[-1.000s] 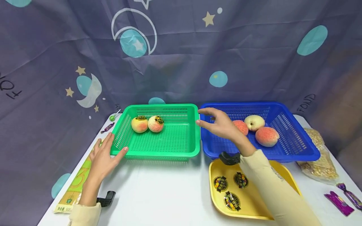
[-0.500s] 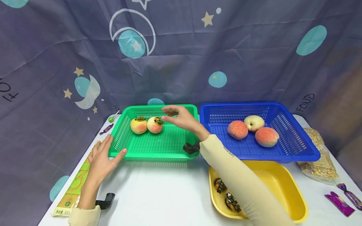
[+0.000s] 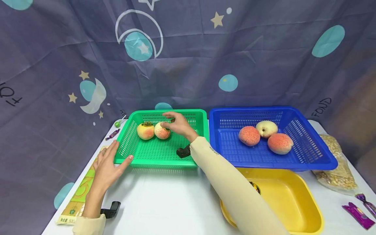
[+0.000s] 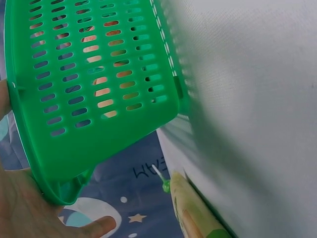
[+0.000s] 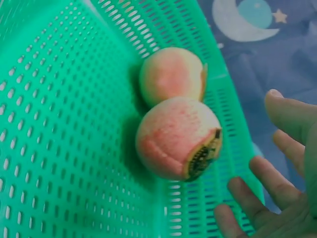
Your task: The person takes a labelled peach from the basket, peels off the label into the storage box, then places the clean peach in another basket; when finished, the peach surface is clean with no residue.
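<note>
The left wrist view looks up along the slotted wall of a green basket (image 4: 99, 84), with pale orange shapes showing through the slots, too broken up to make out. The left hand (image 4: 29, 210) lies against the basket's rounded corner at the lower left, palm touching the rim and the thumb stretched out under it. To the right runs the white table (image 4: 247, 99), and below the basket show a dark blue cloth with stars (image 4: 133, 198), a small green lollipop (image 4: 164, 184) and the edge of a yellow-green packet (image 4: 193, 213).
</note>
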Demonstrator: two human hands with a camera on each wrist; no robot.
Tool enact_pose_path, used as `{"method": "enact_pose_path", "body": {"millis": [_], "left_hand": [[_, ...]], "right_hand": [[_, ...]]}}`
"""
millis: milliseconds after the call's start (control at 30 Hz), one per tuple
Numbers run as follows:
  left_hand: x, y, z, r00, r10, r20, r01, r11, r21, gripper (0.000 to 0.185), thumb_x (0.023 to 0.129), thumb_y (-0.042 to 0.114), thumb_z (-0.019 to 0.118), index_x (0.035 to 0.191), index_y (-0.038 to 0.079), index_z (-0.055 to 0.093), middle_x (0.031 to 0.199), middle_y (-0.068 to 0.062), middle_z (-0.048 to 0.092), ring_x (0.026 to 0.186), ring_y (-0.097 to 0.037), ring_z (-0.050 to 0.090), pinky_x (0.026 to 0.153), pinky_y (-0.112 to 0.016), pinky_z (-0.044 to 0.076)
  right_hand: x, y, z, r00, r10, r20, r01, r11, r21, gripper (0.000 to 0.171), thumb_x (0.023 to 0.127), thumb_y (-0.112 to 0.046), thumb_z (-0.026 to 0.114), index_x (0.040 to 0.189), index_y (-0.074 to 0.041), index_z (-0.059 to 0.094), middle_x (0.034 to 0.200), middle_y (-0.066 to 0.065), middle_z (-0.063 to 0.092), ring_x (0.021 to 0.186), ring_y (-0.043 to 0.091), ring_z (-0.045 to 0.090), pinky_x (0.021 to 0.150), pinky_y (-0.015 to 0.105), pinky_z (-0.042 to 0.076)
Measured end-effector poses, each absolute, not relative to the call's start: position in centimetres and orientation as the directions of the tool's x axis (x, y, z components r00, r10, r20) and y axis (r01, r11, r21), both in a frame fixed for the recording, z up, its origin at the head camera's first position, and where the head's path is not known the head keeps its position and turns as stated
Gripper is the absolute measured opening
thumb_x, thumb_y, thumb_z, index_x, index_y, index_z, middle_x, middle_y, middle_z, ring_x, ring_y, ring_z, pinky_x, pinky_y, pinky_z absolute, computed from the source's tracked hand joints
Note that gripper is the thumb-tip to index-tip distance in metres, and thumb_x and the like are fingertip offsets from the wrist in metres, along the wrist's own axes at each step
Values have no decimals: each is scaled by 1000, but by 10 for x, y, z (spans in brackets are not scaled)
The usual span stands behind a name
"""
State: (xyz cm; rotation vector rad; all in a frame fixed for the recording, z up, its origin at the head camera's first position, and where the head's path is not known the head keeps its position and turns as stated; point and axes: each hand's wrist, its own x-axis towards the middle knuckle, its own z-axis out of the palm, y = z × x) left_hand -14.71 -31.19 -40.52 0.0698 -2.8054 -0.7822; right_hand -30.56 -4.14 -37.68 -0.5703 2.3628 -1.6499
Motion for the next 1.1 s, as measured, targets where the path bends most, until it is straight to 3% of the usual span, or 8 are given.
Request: {"method": "enact_pose_path", "body": {"millis": [300,633,933,1100], "left_hand": [[-148,-312,-408,-974,-107,198,8,861,509,89,93,57,64,161,10,30,168,-14,26,147,-55,20,106,-78,14],[-148,-313,-409,-975,-114,191,2,855,519,89,93,57,64,161,12,29,169,-12,25,148,-51,21,107,-77,14],[-149,-313,-409,-976,-118,183,-5,853,523,89,93,57,64,161,13,29,170,-11,24,146,-51,24,105,-75,16],[-149,-314,-409,-977,-117,180,-5,851,525,88,94,58,63,162,13,28,170,-10,23,146,-51,25,104,-74,17]], "right_hand": [[-318,-49,-395,-882,-470,-15,-232,462,-856,61,95,-17,72,151,-18,50,161,7,41,149,33,38,115,53,41],[-328,-52,-401,-805,-592,-37,-345,519,-782,63,93,-12,74,151,-18,51,159,7,43,150,30,34,117,51,39],[-324,-54,-398,-759,-650,-39,-468,587,-661,71,88,-16,81,152,-21,50,138,13,50,122,27,44,104,47,46],[-324,-56,-397,-765,-643,-45,-469,603,-646,69,88,-16,81,149,-20,52,138,12,49,125,28,45,104,46,46]]}}
